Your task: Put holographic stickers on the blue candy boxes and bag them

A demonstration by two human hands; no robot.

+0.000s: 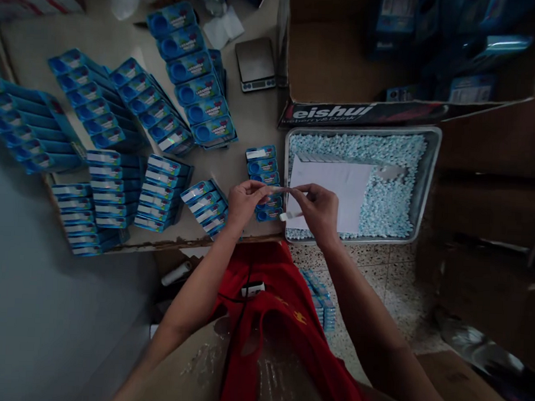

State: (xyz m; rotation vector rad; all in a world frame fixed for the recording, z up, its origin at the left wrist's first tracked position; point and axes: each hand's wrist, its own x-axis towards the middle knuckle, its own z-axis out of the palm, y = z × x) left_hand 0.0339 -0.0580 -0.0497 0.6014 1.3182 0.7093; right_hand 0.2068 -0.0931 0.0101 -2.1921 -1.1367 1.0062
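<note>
My left hand [243,204] and my right hand [319,210] face each other over the table's edge, fingertips pinched. Between them stretches a thin pale strip [277,189], its kind unclear at this size. Below my right fingers hangs a short white strip [290,215]; whether it is part of the same piece I cannot tell. Right under my hands lies a column of small blue candy packs [262,165], the top one bearing a white strip. My right hand is above a white sheet [334,185] that lies on blue-and-white candies [396,200] in a metal tray [433,172].
Several rows of blue packs [201,94] cover the table [119,34] to the left. Behind my hands is a small digital scale [256,61]. An open cardboard box [330,73] with blue packages stands beyond the tray. More packs [322,303] are low by my red apron [264,265].
</note>
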